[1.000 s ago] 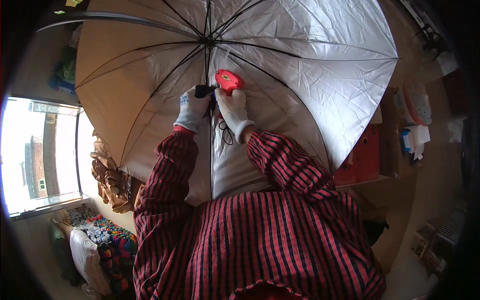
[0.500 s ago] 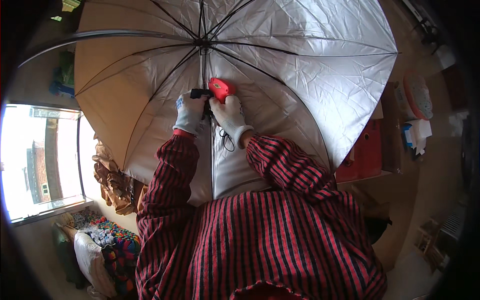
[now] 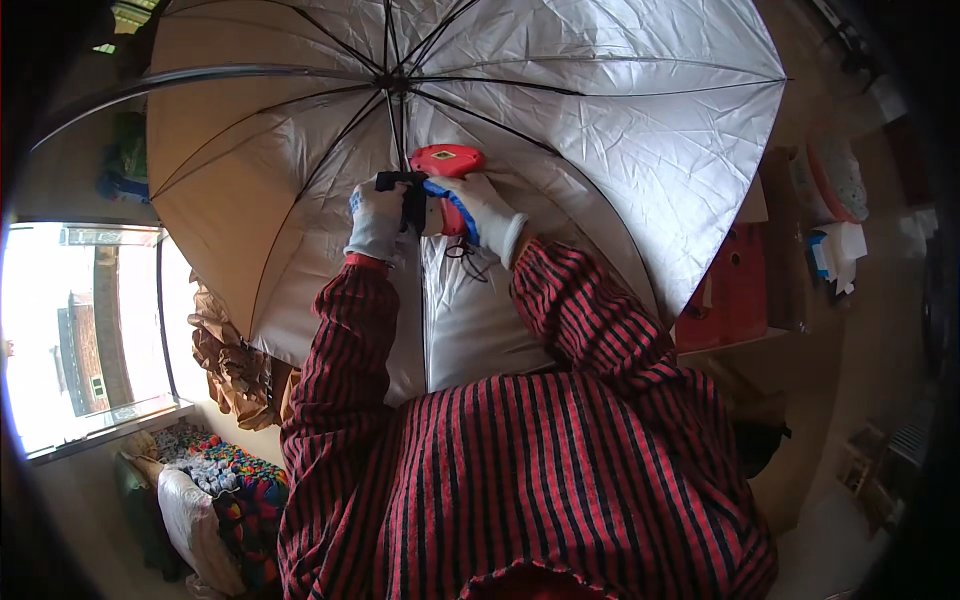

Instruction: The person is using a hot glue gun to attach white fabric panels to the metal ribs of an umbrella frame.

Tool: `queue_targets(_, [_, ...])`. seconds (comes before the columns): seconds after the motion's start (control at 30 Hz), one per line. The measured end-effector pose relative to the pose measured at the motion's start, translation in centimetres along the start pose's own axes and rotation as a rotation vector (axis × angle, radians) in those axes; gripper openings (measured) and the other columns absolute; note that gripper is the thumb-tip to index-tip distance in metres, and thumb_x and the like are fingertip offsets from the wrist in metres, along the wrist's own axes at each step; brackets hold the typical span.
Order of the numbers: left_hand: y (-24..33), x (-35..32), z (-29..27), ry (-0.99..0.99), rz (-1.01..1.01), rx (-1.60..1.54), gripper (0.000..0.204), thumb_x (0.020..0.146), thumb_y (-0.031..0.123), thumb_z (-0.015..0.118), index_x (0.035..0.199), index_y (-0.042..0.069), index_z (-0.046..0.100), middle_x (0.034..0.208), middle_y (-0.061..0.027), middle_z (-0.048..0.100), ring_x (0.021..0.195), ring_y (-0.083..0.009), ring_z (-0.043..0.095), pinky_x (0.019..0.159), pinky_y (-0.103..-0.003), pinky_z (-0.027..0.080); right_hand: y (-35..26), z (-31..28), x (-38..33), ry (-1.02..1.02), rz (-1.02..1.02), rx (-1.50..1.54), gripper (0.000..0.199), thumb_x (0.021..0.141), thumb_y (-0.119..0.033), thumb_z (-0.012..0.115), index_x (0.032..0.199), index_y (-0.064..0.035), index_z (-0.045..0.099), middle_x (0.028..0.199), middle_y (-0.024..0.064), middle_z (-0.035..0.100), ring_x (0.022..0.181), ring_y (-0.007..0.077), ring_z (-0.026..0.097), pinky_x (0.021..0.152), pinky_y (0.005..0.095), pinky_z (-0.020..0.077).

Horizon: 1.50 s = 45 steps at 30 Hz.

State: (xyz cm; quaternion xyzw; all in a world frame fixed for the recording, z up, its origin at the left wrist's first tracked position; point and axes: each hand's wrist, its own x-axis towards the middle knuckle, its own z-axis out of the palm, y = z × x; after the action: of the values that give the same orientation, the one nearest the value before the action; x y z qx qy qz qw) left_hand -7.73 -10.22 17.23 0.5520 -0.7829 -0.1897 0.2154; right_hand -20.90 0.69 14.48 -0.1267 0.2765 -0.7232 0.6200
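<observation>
A big open umbrella point(image 3: 600, 130) with a shiny silver inside filled the top of the view. Its thin black ribs met at the middle, right above the hands. The left hand point(image 3: 377, 222), in a white glove, had its fingers wrapped tight around the black handle point(image 3: 408, 195). The right hand point(image 3: 480, 212), gloved too, had its fingers closed on a red round thing point(image 3: 446, 160) just beside the handle. The two hands were almost touching. Both sleeves were red with dark stripes. A bright window point(image 3: 85, 335) sat far to the left, and a colourful blanket point(image 3: 235, 480) lay down below it.
</observation>
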Motion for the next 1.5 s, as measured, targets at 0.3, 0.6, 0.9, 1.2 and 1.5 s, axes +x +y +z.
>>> queue_targets(0.3, [1.5,-1.6,-1.2,-0.122,-0.132,-0.290,0.021,0.077,0.017,0.066,0.090,0.001,0.070,0.069,-0.0129,0.067,0.061,-0.0207,0.065,0.055,-0.033,0.050,-1.6,-4.9,1.3,-0.364,0.397,0.128,0.026,0.088,-0.021,0.058,0.108,-0.0046,0.057,0.092,0.0073,0.065,0.086,0.0171,0.064,0.078,0.0321,0.0519])
queue_targets(0.6, [-1.1,-1.4,-0.6,-0.115,-0.024,-0.307,0.019,0.079,0.014,0.064,0.091,0.001,0.070,0.068,-0.0082,0.066,0.056,-0.0144,0.061,0.050,-0.029,0.046,-1.2,-4.8,1.9,-0.429,0.295,0.075,0.020,0.090,-0.022,0.054,0.101,-0.0049,0.056,0.092,0.0062,0.064,0.080,0.0173,0.063,0.076,0.0298,0.0501])
queue_targets(0.9, [1.3,-2.2,-0.2,-0.123,-0.060,-0.252,0.018,0.082,0.015,0.062,0.091,0.001,0.069,0.067,-0.0048,0.064,0.051,-0.0117,0.057,0.043,-0.027,0.043,1.0,-5.9,5.1,-0.536,0.010,-0.376,0.022,0.085,-0.029,0.060,0.089,-0.0072,0.061,0.079,0.0026,0.062,0.076,0.0165,0.062,0.071,0.0292,0.0490])
queue_targets(1.2, [1.5,-3.4,1.3,-0.010,0.023,-0.137,0.022,0.076,0.020,0.063,0.088,0.004,0.070,0.070,-0.0169,0.066,0.061,-0.0243,0.065,0.056,-0.036,0.048,1.7,-5.2,3.6,-0.321,0.037,-0.443,0.013,0.086,-0.021,0.058,0.090,-0.0080,0.057,0.073,0.0035,0.059,0.062,0.0167,0.058,0.054,0.0329,0.0493])
queue_targets(1.5, [-1.0,-1.8,0.4,0.109,0.036,-0.054,0.018,0.075,0.020,0.062,0.084,0.007,0.071,0.071,-0.0170,0.066,0.066,-0.0306,0.065,0.061,-0.039,0.050,-1.7,-0.5,-1.8,-0.114,0.357,0.140,0.020,0.087,-0.020,0.059,0.100,-0.0049,0.057,0.085,0.0077,0.065,0.077,0.0201,0.066,0.068,0.0347,0.0553])
